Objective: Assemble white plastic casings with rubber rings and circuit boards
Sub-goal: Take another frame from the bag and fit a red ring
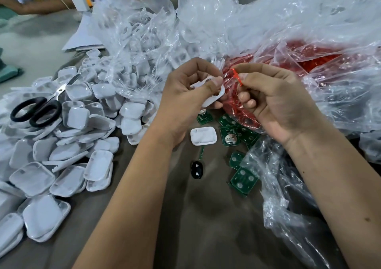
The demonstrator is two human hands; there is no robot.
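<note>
Holding a white plastic casing (214, 92) between thumb and curled fingers, the left hand (185, 99) sits above the brown table (185, 217). Right hand (276, 103): thumb and forefinger pinch a thin red rubber ring (237, 76), raised just beside the casing's upper edge; the other fingers curl loosely. Behind the ring, a clear plastic bag (309, 62) holds a mass of red parts. Below the hands, 1 open white casing half (203, 136) lies flat on the table, with green circuit boards (243, 178) scattered beside it, 1 of them carrying a coin cell (230, 139). A small black button pad (196, 169) lies nearer the viewer. Left of the arms, a large pile of white casings (61, 155) spreads over the table, with black-handled scissors (39, 107) resting on top. More casings fill the clear bags (140, 41) at rear.
</note>
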